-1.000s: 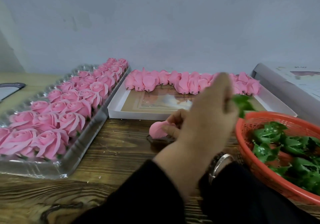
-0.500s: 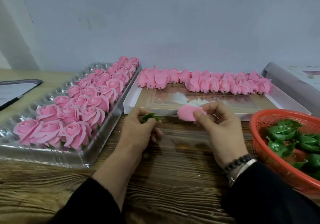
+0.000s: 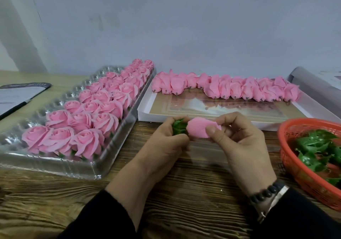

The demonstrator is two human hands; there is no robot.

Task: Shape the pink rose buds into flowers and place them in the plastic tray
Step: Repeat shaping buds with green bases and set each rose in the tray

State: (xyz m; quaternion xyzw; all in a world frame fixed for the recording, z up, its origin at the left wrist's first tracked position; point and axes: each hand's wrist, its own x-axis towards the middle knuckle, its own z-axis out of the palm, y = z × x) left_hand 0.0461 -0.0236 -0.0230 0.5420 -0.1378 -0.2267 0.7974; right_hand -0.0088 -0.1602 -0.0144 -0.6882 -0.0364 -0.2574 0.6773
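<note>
Above the wooden desk (image 3: pixel 184 192), the left hand (image 3: pixel 166 144) pinches a green leaf piece (image 3: pixel 179 127) against the base of a pink rose bud (image 3: pixel 200 129), while the right hand (image 3: pixel 239 139) grips the bud's other end between thumb and curled fingers. Just right of the hands sits an orange basket (image 3: pixel 295 168) of green leaves; to their left lies the plastic tray (image 3: pixel 73 166), filled with shaped roses. Beyond the hands, a white box (image 3: pixel 145 113) holds a row of unshaped buds (image 3: pixel 227 89) along its far edge.
</note>
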